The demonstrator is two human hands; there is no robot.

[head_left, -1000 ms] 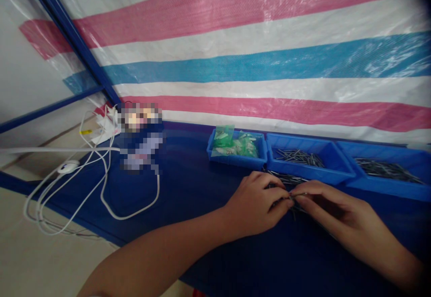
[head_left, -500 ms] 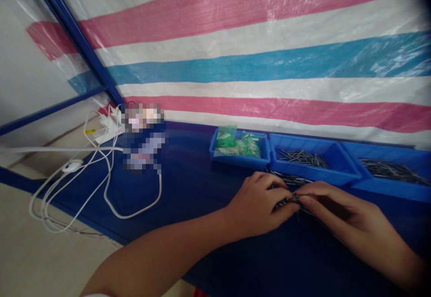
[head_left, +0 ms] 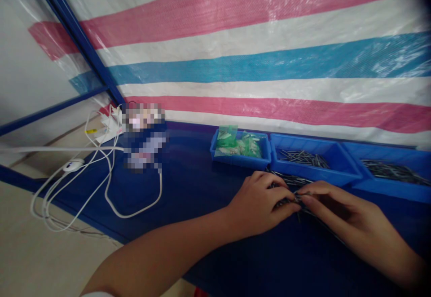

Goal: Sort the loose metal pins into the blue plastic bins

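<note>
Over the blue tabletop (head_left: 188, 184), my left hand (head_left: 257, 205) is closed, thumb and fingertips pinching thin dark metal rods that resemble nails or screws. Their exact kind is too small to make out. My right hand (head_left: 353, 220) meets it fingertip to fingertip, its thumb and forefinger pinched on the end of one thin rod. A loose pile of similar metal rods (head_left: 292, 179) lies just behind both hands, partly hidden by them. Further back stands a blue bin with thin metal rods (head_left: 305, 158).
At the right is another blue bin (head_left: 387, 187) of dark rods. A smaller blue bin (head_left: 247, 161) holds green-marked plastic packets (head_left: 229, 139). White cables (head_left: 134, 216) loop across the left of the table. A striped plastic sheet (head_left: 235, 68) hangs behind.
The fingertips of both hands have shifted very slightly around the rods. Otherwise the hands, bins and pile stay where they were.
</note>
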